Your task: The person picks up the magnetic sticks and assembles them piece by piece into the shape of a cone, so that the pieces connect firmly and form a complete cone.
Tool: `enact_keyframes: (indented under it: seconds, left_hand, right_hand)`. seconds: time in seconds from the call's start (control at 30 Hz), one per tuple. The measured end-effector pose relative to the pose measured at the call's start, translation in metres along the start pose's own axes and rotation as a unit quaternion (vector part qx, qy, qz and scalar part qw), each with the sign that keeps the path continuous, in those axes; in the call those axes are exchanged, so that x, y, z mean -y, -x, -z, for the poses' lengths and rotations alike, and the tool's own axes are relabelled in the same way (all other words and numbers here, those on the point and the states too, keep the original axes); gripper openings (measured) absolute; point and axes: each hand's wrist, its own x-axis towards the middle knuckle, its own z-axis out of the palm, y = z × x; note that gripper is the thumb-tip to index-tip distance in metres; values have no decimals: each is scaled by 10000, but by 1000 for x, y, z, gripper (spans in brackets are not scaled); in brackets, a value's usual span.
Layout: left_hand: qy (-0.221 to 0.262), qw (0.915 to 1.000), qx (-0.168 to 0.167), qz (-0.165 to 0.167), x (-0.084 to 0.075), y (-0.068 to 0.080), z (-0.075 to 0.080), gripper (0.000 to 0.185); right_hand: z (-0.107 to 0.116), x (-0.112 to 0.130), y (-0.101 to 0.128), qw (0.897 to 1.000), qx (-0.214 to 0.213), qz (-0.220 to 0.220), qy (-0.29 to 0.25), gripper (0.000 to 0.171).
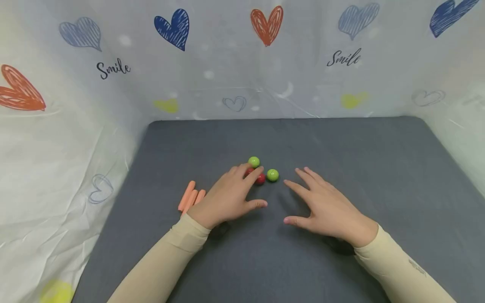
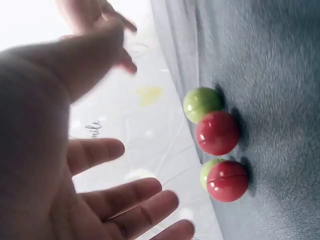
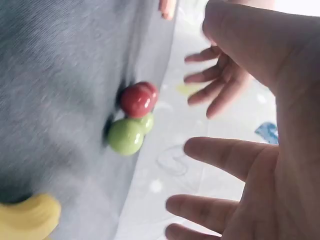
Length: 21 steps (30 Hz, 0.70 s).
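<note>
Four small glossy balls, two green (image 1: 254, 162) and two red (image 1: 260, 179), huddle mid-mat on the grey felt mat (image 1: 341, 143). Your left hand (image 1: 227, 198) hovers over them, fingers spread, holding nothing, half hiding one red ball. Your right hand (image 1: 326, 206), loosely open, flanks them. Orange sticks (image 1: 189, 197) are partly hidden by your wrist; contact is unclear.

Both arms wear snug beige sleeves (image 1: 166, 261) ending at the wrists, the right sleeve (image 1: 401, 265) bearing a small faint grey mark at lower right of the frame, and both hands are bare.
</note>
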Motion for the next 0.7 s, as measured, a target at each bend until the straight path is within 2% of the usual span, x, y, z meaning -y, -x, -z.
enact_keyframes:
  seconds: [0.17, 0.37, 0.43, 0.57, 0.7]
  left_hand:
    - [-94, 9998, -181, 72, 5, -15, -4, 65]
    - [-353, 9992, -61, 186, 7, -29, -13, 51]
    - [-441, 9988, 8, 214, 7, -32, -17, 50]
    - [-581, 9980, 140, 211, 6, -36, -26, 44]
    - [-633, 9978, 122, 145, 4, -38, -29, 37]
  right_hand:
    - [-4, -10, 9, 9996, -172, -229, -23, 70]
    - [-9, -22, 17, 9986, -323, -414, 3, 52]
    - [-8, -24, 17, 9985, -252, -490, -16, 46]
    - [-7, -25, 17, 9969, 39, -754, -224, 21]
    - [-6, -27, 15, 9948, 238, -850, -515, 15]
